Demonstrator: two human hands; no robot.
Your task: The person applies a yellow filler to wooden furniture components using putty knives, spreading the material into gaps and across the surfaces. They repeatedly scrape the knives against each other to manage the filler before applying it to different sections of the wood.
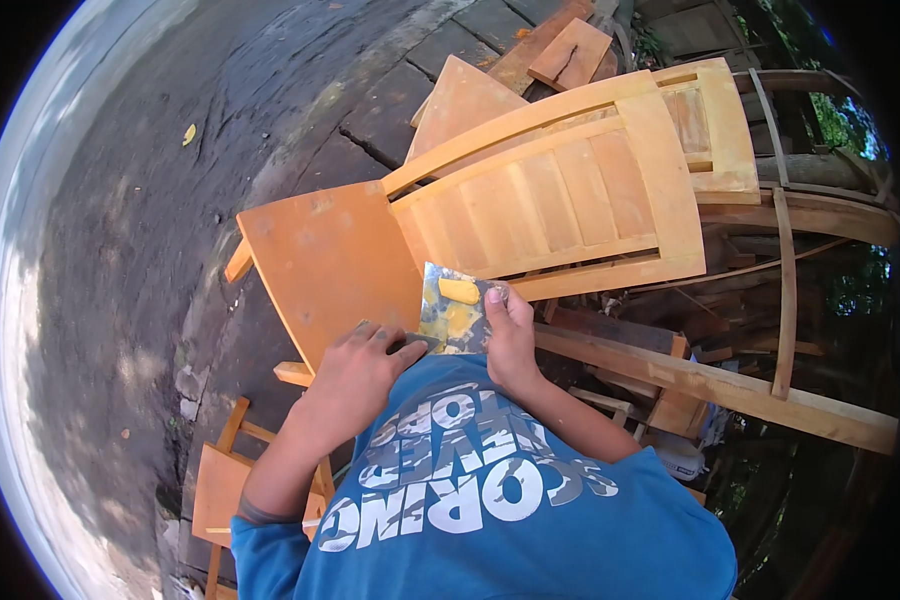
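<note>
My right hand grips a small flat sheet by its right edge, thumb on top. Yellow putty sits on the sheet as one thick lump, with smears below it. My left hand is at the sheet's lower left corner, its fingers curled around a dark flat piece that is mostly hidden. Just beyond both hands stands a wooden chair with an orange-brown seat and a slatted backrest. Pale patches mark the seat.
Another chair back stands behind the first. Wooden boards lie at the top. A long wooden beam and stacked timber are on the right. A smaller wooden chair is at lower left, beside dark paved ground.
</note>
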